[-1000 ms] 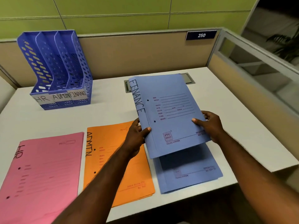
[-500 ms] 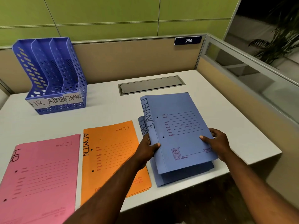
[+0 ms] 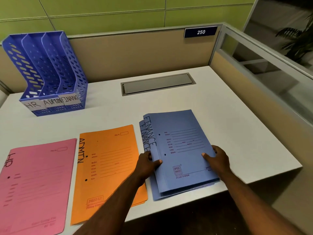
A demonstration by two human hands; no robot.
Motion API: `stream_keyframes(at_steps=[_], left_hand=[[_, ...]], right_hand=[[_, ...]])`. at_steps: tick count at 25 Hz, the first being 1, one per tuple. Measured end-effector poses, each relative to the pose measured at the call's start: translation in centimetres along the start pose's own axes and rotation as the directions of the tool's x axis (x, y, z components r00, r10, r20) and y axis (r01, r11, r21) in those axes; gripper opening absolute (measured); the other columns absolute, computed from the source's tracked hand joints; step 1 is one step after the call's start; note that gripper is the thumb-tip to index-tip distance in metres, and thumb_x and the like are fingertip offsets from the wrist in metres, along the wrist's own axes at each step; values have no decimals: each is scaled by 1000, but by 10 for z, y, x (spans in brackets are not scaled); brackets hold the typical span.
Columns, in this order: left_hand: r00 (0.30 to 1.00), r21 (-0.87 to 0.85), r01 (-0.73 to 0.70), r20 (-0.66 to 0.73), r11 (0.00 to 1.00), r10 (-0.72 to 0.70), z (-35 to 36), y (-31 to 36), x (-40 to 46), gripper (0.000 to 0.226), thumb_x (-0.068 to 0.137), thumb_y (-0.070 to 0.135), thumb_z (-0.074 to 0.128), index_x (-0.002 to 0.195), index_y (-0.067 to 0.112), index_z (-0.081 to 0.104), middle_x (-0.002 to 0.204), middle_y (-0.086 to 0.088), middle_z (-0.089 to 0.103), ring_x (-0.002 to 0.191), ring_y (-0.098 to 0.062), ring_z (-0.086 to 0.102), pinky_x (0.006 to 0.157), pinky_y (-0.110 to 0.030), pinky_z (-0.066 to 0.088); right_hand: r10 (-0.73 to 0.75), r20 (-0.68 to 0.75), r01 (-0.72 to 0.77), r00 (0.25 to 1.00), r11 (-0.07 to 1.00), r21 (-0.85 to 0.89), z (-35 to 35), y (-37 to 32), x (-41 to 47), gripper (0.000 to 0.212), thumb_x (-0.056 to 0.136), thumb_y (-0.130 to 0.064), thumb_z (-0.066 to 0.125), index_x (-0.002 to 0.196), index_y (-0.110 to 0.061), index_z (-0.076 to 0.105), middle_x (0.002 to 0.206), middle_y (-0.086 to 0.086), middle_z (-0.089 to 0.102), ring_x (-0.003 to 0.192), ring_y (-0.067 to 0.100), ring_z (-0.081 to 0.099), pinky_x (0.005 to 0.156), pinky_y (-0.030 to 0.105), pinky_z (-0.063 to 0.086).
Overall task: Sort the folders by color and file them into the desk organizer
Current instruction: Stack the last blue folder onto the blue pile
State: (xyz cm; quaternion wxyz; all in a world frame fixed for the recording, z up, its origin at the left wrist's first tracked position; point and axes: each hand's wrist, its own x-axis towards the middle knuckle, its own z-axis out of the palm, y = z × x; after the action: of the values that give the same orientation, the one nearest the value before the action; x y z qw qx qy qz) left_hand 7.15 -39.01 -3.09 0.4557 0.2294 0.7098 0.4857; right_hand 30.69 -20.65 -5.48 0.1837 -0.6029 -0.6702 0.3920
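On the desk (image 3: 237,116), the top blue folder (image 3: 183,150) now lies lowered onto the blue stack, both hands, left (image 3: 147,162) and right (image 3: 218,160), still pinching its edges.

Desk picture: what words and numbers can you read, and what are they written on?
"HR", "ADMIN", "FINANC": labels on the blue organizer.
"HR": pink folder.
"ADMIN": orange folder.
"FINANCE": top blue folder, and again on the blue folder under it.
"PTC", "FILING SYSTEM": top blue folder.
"250": sign on the partition.
The small form print on every folder is too blurred to read.
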Motion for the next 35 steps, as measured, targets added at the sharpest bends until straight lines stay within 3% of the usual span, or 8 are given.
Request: stream_keyframes(at_steps=[4,9,13,17,23,30,35], left_hand=[[996,36,4,-89,999,-1,4,1,0,37,76,13,79,104,16,54,109,-5,63,93,-12,64,62,-18,53],[987,165,43,-160,985,-16,6,8,1,65,74,18,81,124,15,40,113,-9,50,103,-24,54,81,-31,50],[982,149,35,-189,988,-7,-3,11,-1,62,79,23,77,128,19,39,110,-3,50,90,-17,55,64,-23,45],[966,182,18,-256,983,30,-27,13,-11,57,83,27,73,130,23,41,113,-3,49,75,-13,50,57,-21,42],[911,171,2,-408,985,69,-90,5,-48,50,85,27,71,128,23,46,116,-4,51,74,-14,47,64,-27,42],[835,207,-47,-529,977,152,-198,-12,-94,48,85,23,70,128,23,48,119,-2,51,88,-19,57,80,-37,52],[803,231,-35,-573,972,165,-291,-39,-123,43,87,26,68,125,24,50,120,1,47,100,-17,53,77,-26,47]], right_hand=[[-11,-68,0,998,987,-161,7,0,0,55,73,-39,78,120,-15,62,123,11,58,111,33,56,92,51,48],[-40,-117,12,992,972,-237,12,-10,11,54,73,-41,77,120,-19,61,128,8,49,118,33,45,95,48,38],[-157,-114,133,981,972,-193,25,-29,21,51,72,-36,79,117,-18,62,125,8,49,119,32,43,95,47,36],[-289,-66,275,955,947,-165,49,-63,21,48,71,-31,80,114,-18,64,125,10,51,119,33,45,97,47,36],[-484,101,493,869,863,-110,106,-123,-13,44,72,-31,80,111,-20,64,121,7,51,117,30,46,94,44,35],[-575,197,598,794,796,-89,187,-189,-79,44,75,-38,76,114,-25,61,121,3,50,119,25,42,92,40,32],[-624,271,664,732,743,-82,257,-225,-143,47,75,-38,76,117,-26,59,124,0,49,120,23,42,90,36,31]])
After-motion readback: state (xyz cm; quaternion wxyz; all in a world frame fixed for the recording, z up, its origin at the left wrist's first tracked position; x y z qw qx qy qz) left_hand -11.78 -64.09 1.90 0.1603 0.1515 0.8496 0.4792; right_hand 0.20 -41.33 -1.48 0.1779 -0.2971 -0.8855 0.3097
